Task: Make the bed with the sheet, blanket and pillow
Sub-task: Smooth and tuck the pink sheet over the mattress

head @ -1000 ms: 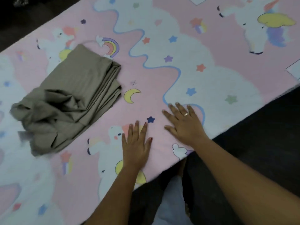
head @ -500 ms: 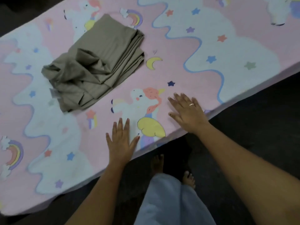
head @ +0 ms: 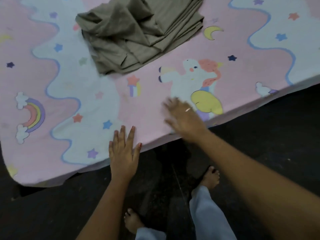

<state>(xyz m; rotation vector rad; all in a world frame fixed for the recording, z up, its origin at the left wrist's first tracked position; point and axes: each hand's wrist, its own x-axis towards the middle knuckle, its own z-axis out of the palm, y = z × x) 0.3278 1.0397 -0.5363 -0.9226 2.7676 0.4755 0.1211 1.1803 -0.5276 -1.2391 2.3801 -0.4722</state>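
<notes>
Head view, nearest: bare feet (head: 210, 177) stand on the dark floor (head: 268, 144) just beside the bed, so both arms reach across it.
Left hand (head: 123, 153): flat, fingers straight, holding nothing; the palm overhangs the sheet's near edge and the fingertips press on it, probably smoothing.
Right hand (head: 183, 116): blurred; fingers look spread and empty, lying on the sheet by the unicorn print.
Sheet (head: 147, 104): pink, spread flat over the bed, with a rounded corner at left.
Blanket (head: 138, 37): probably the folded olive cloth, farther in, well apart from both hands.
Open room: bare sheet between hands and cloth; no pillow visible.
</notes>
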